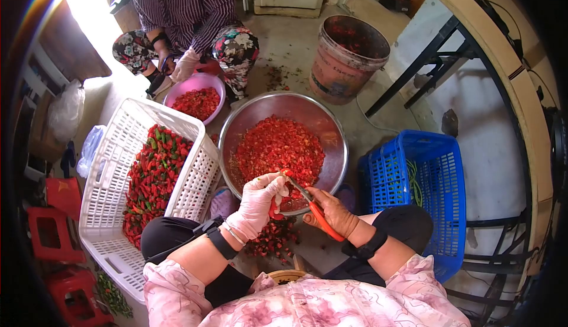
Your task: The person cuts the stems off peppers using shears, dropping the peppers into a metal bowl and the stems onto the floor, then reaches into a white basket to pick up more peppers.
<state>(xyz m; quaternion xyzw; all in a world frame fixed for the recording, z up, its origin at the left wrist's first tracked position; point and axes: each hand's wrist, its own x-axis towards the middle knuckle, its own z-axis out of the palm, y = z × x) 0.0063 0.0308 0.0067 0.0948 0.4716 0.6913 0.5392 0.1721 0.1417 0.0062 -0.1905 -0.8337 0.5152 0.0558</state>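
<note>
My left hand (253,207), in a pale thin glove, is closed on red chili peppers (274,209), partly hidden by its fingers. My bare right hand (338,210) grips scissors (319,214) with orange handles. Their blades meet a bit of red pepper at my left fingertips. Both hands are over the near edge of a wide metal basin (329,127) that holds a heap of chopped red chilies (278,149). To the left, a white plastic basket (198,176) leans with whole red and green chilies (152,179) inside.
Across from me a person (183,19) sits with a gloved hand and dark scissors above a pink bowl (218,84) of cut chilies. A stained bucket (343,70) stands behind the basin, a blue crate (432,209) at right, red stools (53,235) at left. Pepper scraps (272,238) lie below my hands.
</note>
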